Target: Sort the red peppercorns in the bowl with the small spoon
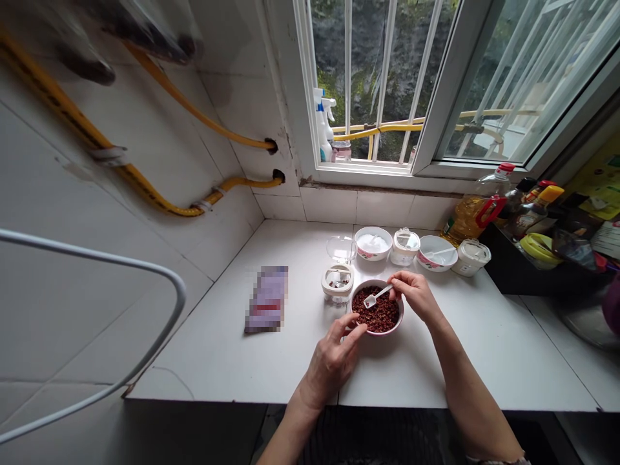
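My right hand [414, 294] is closed on the handle of a small white spoon [380, 295]. The spoon's scoop holds a little of the dark red grains, which look like Sichuan peppercorns [380, 316], just over the bowl they fill. That bowl [382, 334] has a pink outside and stands on the white counter. At its near left rim, the fingers and thumb of my left hand [334, 352] grip the edge. Just left of the bowl is a clear seasoning jar [338, 282] with a cream collar; a few dark grains show inside it.
Behind stand a flowered bowl of white powder [372, 242], a lidded jar [405, 245], another flowered bowl [436, 253] with a white spoon, and a second jar [471, 257]. A purple packet [267, 300] lies left. An oil bottle [479, 203] stands at the back right.
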### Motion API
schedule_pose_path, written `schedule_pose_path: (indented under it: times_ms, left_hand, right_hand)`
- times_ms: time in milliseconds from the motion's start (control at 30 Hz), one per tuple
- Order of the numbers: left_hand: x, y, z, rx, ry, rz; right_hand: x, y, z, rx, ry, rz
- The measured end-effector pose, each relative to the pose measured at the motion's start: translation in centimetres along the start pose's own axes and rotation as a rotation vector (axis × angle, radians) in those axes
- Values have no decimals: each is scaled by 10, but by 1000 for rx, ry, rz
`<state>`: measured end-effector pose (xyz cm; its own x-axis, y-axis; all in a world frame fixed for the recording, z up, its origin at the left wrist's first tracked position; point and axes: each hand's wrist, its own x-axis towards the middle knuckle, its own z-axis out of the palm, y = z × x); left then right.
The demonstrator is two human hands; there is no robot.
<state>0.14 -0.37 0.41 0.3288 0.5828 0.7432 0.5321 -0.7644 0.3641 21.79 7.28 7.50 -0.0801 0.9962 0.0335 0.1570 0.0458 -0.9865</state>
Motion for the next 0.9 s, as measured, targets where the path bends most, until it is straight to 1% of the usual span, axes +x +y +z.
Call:
schedule_pose_path:
  times_ms: [333,433,533,633,767,833,900]
  left_hand:
    - [0,-1,1,15,6,15]
    - [0,-1,1,9,0,6]
    - [-1,-1,1,1,-3,3]
    - [-1,-1,1,-3,-3,4]
    - [-1,-1,1,-14,1,5]
    - [-1,-1,2,-17,7,13]
    - [-1,-2,2,-23,10,16]
  right_hand:
    - [2,-2,-3,126,33,43]
    - [2,-4,-2,148,54,36]
    - [2,-6,2,173,101,3]
    - [2,-9,13,165,148,-62]
    - [-1,-13,35,71,184,-208]
    - [-4,-12,44,-34,180,-302]
    - [-6,-11,50,-202,163,-430]
